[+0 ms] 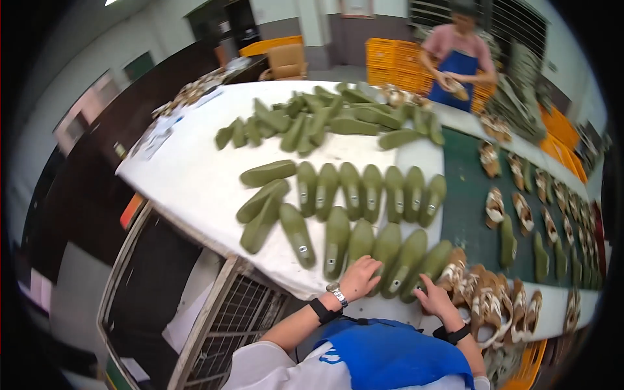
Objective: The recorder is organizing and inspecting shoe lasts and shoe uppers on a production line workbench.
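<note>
Head view: both hands, left point(359, 275) and right point(433, 298), rest spread on five near-row green lasts point(387, 250).

Olive-green shoe lasts point(338, 240), white table point(188, 175), dark green belt point(465, 201), tan-and-white sandals point(487, 302), orange crates point(390, 62), blue apron point(390, 354)

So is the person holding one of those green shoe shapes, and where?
Not clearly. The left hand rests on the near end of a green shoe last, and the right hand touches another last's near end. No real grip shows.
</note>
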A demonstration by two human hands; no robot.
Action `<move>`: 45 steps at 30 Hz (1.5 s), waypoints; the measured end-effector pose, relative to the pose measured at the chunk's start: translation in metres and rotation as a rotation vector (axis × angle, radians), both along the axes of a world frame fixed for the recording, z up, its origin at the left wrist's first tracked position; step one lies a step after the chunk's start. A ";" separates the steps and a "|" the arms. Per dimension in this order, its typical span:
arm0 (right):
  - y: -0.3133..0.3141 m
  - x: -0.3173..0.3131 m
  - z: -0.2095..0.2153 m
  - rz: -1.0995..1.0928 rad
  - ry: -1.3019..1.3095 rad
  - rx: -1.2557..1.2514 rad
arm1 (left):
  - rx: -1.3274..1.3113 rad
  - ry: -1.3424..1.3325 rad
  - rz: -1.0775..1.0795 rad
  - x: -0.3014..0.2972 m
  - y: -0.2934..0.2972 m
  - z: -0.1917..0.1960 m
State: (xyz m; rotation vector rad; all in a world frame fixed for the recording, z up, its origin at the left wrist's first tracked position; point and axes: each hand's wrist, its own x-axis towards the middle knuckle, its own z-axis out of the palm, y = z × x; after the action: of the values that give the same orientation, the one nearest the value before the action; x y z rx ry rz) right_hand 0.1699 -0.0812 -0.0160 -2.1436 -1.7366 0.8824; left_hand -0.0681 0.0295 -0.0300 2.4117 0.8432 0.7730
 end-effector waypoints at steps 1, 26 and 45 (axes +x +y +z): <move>-0.001 0.004 -0.013 -0.045 -0.057 0.012 | 0.034 -0.012 0.053 -0.004 0.004 -0.003; 0.106 0.245 0.036 -0.139 -0.115 0.275 | 0.067 0.206 0.723 -0.091 -0.008 -0.120; 0.102 0.275 -0.068 -0.294 -0.310 -0.118 | 0.473 0.337 0.834 -0.087 -0.009 -0.124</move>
State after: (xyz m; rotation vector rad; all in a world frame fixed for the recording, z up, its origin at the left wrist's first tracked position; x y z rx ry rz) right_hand 0.4447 0.0204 -0.0835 -2.6445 -1.4634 0.6137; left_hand -0.1553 0.0200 -0.1536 2.6009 2.0746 0.9346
